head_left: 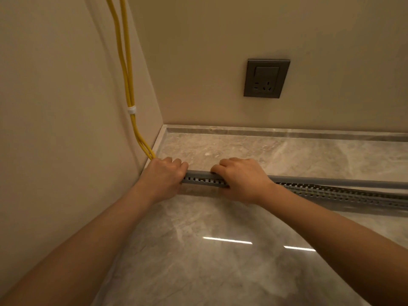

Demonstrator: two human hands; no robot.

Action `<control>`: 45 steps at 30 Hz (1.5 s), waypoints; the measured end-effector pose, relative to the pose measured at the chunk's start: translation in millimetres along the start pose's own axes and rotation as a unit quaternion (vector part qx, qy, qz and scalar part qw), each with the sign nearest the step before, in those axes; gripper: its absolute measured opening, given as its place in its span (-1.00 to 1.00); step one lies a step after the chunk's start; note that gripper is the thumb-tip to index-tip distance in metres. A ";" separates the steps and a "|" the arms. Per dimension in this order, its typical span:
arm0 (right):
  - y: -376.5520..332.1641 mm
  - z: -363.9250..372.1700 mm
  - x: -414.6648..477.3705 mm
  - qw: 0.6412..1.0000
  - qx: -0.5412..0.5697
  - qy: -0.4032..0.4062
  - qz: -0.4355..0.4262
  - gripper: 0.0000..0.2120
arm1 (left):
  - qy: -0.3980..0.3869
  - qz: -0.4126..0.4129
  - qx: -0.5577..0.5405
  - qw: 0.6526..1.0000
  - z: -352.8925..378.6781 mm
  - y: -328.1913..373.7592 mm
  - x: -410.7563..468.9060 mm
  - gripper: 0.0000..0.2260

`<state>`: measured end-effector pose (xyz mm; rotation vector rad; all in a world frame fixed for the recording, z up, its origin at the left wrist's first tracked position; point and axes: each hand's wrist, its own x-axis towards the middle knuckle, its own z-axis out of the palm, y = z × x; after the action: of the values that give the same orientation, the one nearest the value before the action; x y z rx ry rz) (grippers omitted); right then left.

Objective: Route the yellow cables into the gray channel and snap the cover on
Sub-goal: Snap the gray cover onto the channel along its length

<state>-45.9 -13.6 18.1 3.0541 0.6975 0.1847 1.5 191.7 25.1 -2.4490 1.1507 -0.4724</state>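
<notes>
We clamp the slotted gray plastic channel point(205, 181) on the surface point(220, 272): left hand point(162, 175) at nine o'clock, right hand point(241, 180) beside. Yellow cables point(127, 85) are in from eleven; the smooth gray cover point(331, 181) looks unsnapped toward three.
</notes>
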 end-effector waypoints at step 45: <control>40.0 -5.9 -70.3 0.994 0.000 0.082 0.072 -0.86 | 0.009 -0.026 -0.223 0.974 -34.0 97.6 49.8 -0.83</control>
<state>-92.1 -80.2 17.1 3.1151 0.4811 0.4409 -47.5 88.5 14.2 -2.8645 1.3190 -0.2731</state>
